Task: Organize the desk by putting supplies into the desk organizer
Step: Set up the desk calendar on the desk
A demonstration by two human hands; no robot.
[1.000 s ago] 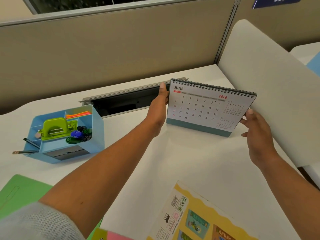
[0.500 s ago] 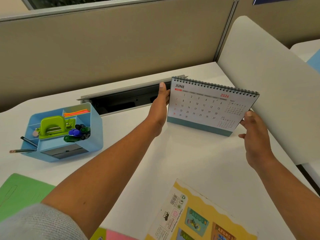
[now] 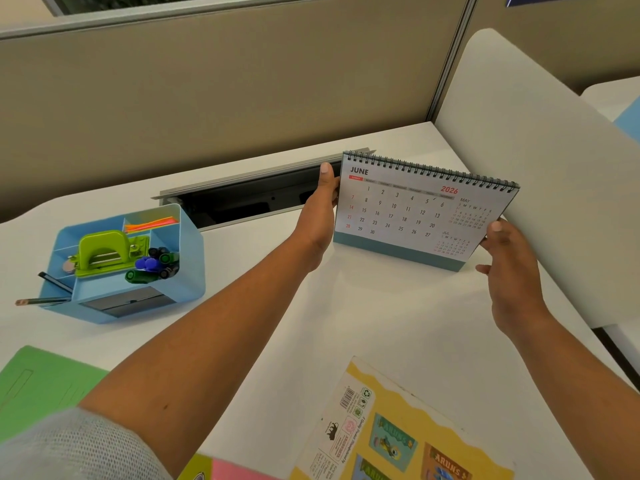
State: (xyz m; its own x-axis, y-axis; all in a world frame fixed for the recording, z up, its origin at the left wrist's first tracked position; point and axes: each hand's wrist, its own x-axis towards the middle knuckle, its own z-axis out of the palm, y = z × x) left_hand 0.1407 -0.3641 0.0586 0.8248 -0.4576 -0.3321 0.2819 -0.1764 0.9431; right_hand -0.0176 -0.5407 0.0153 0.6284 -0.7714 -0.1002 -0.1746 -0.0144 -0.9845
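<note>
A spiral-bound desk calendar (image 3: 412,213) showing June 2026 stands at the back right of the white desk (image 3: 363,317). My left hand (image 3: 317,220) grips its left edge, thumb up along the side. My right hand (image 3: 509,261) holds its lower right corner, thumb on the front. At the left stands the blue desk organizer (image 3: 188,268). It holds a green hole punch (image 3: 104,252), several markers (image 3: 154,265), orange strips (image 3: 150,223) and a pencil (image 3: 41,301) that sticks out to the left.
An open cable slot (image 3: 249,199) runs along the back of the desk, behind the calendar's left side. A white divider panel (image 3: 554,161) leans at the right. A green folder (image 3: 38,386) lies at the near left, a yellow printed booklet (image 3: 398,434) at the near edge.
Almost nothing has moved. Both hands keep hold of the calendar, which stays at the back right of the desk. The view has shifted slightly.
</note>
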